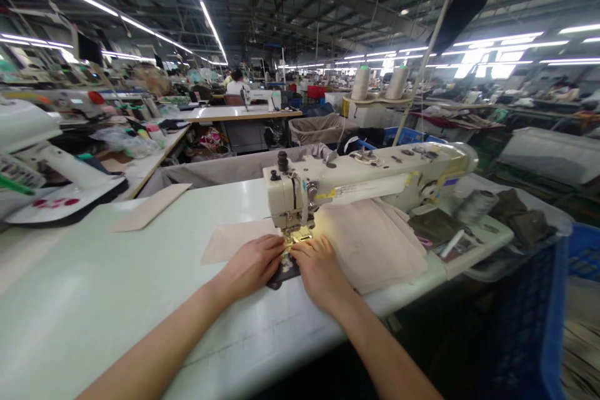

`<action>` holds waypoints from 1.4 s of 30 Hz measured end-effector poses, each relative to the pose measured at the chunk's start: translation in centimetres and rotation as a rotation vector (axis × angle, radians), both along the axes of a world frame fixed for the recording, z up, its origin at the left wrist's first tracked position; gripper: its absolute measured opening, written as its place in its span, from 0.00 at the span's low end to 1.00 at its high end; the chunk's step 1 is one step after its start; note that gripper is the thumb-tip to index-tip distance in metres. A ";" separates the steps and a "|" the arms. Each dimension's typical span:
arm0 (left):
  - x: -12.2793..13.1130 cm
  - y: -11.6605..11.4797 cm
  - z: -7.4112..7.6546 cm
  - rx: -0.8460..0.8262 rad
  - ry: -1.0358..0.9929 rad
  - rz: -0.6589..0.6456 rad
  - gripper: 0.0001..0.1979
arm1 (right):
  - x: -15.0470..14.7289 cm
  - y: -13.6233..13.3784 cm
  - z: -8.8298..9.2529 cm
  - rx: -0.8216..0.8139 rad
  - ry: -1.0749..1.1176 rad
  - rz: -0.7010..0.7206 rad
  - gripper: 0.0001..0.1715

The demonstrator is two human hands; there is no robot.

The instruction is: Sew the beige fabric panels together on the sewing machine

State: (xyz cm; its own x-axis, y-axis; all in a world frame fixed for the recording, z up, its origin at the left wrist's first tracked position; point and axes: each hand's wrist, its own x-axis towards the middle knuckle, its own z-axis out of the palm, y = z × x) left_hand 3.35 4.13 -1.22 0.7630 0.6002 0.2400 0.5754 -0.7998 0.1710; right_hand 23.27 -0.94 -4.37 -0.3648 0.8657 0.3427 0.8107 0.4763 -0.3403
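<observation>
An off-white sewing machine (pixel 347 181) stands on the table, its lamp lighting the needle area. Close to the presser foot, my left hand (pixel 255 265) has its fingers bent together on the edge of a beige fabric piece (pixel 229 240), which extends to the left behind the hand. Just right of the needle, my right hand (pixel 323 275) grips the fabric with curled fingers, its fingertips near the left ones. The fabric edge between my fingers is mostly hidden. Under the machine arm, right of my right hand, lies a stack of beige fabric panels (pixel 375 247).
One beige panel (pixel 152 207) lies at the left on the pale table (pixel 117 287). A grey thread cone (pixel 475 207) and dark cloth pieces rest right of the machine. Blue crates (pixel 553 325) stand at the lower right, and a fabric-lined bin (pixel 210 169) behind the table.
</observation>
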 end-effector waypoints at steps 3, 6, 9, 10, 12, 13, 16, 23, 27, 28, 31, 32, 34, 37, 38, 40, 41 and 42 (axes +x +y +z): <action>-0.2 0.6 -0.3 0.007 -0.013 0.009 0.18 | 0.1 -0.5 -0.1 0.007 0.023 -0.001 0.18; -0.4 0.7 -0.9 0.026 -0.022 0.035 0.19 | 0.2 -1.5 -0.3 0.008 0.056 0.000 0.17; -0.6 0.6 -1.2 0.033 -0.007 0.065 0.18 | 0.2 -2.4 -0.6 0.018 0.084 0.005 0.18; -0.7 0.5 -1.1 0.038 0.003 0.091 0.18 | 0.2 -2.6 -0.7 0.024 0.092 0.006 0.18; -0.6 0.0 -0.7 0.046 0.033 0.152 0.17 | 0.1 -2.9 -0.9 0.035 0.109 0.007 0.17; -0.5 -0.4 -0.4 0.050 0.053 0.176 0.17 | 0.2 -3.1 -1.0 0.040 0.118 0.005 0.17; 0.2 -2.3 0.6 0.030 0.119 0.182 0.13 | 0.3 -3.4 -1.0 0.061 0.151 -0.009 0.17; 1.6 -6.5 0.5 0.019 0.130 0.062 0.13 | 0.7 -4.6 -0.8 0.056 0.153 0.005 0.12; 1.1 -6.5 -0.2 0.055 0.102 0.009 0.15 | 0.8 -4.9 -0.9 0.060 0.114 0.010 0.09; 1.0 -6.4 -0.2 0.058 0.092 0.003 0.15 | 0.8 -4.9 -0.9 0.065 0.103 0.006 0.08; 0.5 -6.0 -0.3 0.041 0.063 -0.005 0.16 | 0.7 -4.5 -0.7 0.071 0.067 -0.011 0.08; 0.5 -5.8 -0.3 0.033 0.056 -0.006 0.16 | 0.7 -4.3 -0.6 0.072 0.054 -0.018 0.08; 0.4 -5.2 -0.3 0.023 0.047 -0.004 0.16 | 0.7 -3.7 -0.3 0.072 0.026 -0.030 0.08; 0.3 -3.9 -0.4 0.022 0.035 0.009 0.15 | 0.6 -2.4 0.0 0.084 -0.010 -0.045 0.08; 0.3 -3.4 -0.4 0.021 0.030 0.013 0.15 | 0.6 -2.0 0.1 0.090 -0.022 -0.047 0.07; 0.2 -2.6 -0.4 0.023 0.019 0.020 0.14 | 0.5 -1.2 0.2 0.098 -0.043 -0.051 0.07; 0.2 -2.2 -0.4 0.024 0.015 0.023 0.14 | 0.5 -0.8 0.2 0.099 -0.053 -0.051 0.07; 0.2 -1.9 -0.3 0.025 0.014 0.027 0.14 | 0.4 -0.6 0.3 0.099 -0.062 -0.050 0.07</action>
State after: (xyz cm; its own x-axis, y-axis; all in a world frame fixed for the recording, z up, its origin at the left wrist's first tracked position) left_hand 3.53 2.26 -1.57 0.7503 0.6142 0.2444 0.5988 -0.7882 0.1424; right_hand 23.70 -1.51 -4.09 -0.3447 0.8466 0.4056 0.8524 0.4632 -0.2425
